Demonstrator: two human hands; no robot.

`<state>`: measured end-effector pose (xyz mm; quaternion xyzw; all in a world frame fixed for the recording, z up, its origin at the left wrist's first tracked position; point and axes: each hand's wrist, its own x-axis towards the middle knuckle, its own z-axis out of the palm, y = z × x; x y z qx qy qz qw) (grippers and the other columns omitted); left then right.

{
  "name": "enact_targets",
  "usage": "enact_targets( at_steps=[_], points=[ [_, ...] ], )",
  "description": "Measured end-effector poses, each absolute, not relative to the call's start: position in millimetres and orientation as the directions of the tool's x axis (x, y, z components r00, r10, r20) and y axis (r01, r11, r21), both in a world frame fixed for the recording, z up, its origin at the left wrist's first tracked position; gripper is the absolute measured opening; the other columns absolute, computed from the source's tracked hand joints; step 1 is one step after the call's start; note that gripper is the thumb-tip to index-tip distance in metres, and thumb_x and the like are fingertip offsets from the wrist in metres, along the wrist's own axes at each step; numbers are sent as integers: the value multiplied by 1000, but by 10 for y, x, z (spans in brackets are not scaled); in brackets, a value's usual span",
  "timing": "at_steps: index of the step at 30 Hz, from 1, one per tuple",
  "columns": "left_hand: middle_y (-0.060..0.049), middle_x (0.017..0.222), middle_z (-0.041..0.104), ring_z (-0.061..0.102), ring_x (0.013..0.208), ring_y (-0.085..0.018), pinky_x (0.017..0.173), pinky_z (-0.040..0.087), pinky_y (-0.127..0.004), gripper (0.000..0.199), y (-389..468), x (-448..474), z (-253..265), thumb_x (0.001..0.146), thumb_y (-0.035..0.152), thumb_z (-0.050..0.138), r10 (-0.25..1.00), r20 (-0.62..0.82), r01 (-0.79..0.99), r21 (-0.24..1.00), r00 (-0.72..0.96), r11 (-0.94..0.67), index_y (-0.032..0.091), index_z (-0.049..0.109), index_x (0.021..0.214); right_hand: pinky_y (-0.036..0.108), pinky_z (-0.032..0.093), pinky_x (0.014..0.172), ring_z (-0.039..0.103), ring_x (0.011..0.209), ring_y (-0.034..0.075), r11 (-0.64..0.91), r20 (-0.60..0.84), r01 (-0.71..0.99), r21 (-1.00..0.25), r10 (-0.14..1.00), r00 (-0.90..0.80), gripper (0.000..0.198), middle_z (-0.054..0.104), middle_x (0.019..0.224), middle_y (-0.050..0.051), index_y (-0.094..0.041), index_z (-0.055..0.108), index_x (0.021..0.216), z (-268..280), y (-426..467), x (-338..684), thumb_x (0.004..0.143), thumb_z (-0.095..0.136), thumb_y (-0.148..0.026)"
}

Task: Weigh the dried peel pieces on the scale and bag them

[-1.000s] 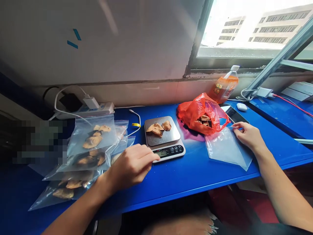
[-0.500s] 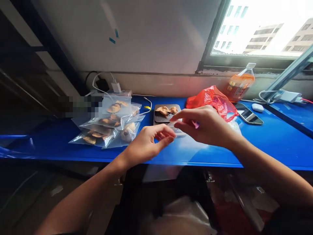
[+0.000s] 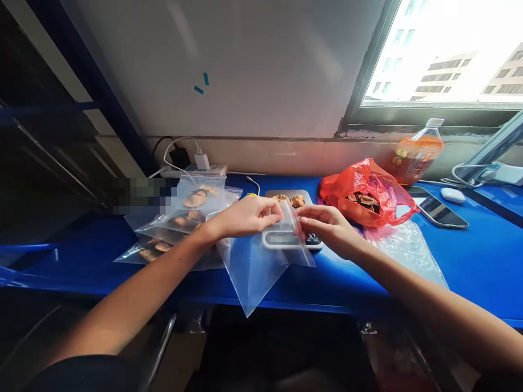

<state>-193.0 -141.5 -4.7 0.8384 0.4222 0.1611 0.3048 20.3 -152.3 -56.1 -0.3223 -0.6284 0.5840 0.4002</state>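
Observation:
A clear zip-lock bag (image 3: 255, 272) with a red seal line hangs between my hands over the front of the shelf; nothing shows inside it. My left hand (image 3: 251, 216) is closed on its upper edge, and my right hand (image 3: 327, 226) pinches it by the red seal. Behind the bag stands a small kitchen scale (image 3: 267, 239), its display partly seen through the plastic. Dried mushroom pieces (image 3: 298, 201) lie on the scale's plate, partly hidden by my hands.
Filled zip-lock bags of dried mushrooms (image 3: 192, 198) are piled at left. An open red plastic bag (image 3: 341, 188) holds more dark dried pieces. Clear plastic bags (image 3: 412, 250), a phone (image 3: 439, 207), a white earbud case (image 3: 452, 195) and an orange drink bottle (image 3: 420, 155) are at right.
My hands were apart from each other in front of the scale; now both grip a clear zip-lock bag there. The view has shifted, and the red bag's contents now show.

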Motion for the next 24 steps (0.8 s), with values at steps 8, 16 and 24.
enact_targets(
  at_steps=[8,16,24],
  points=[
    [1,68,55,47,60,-10,55,33,-21,22,-1495,-1967,-170,88,33,51,808,21,545,728,588,-415,14,60,82,30,49,70,60,72,16,114,141,-87,-990,882,-449,29,67,82,2,-20,68,91,-616,-1580,194,76,69,-44],
    [4,57,45,39,54,-9,50,28,-21,27,-1634,-1878,-271,86,38,54,815,102,485,759,570,-434,14,56,72,26,44,60,55,67,15,223,163,80,-972,877,-453,32,62,75,1,-20,64,82,-645,-1705,90,78,66,-52],
    [4,56,45,39,54,-9,52,30,-21,23,-1570,-1984,-218,80,31,53,806,53,540,715,590,-443,15,50,63,26,47,62,56,66,14,242,162,119,-963,872,-462,31,61,73,2,-18,64,89,-569,-1671,180,83,61,-49]
  ],
)
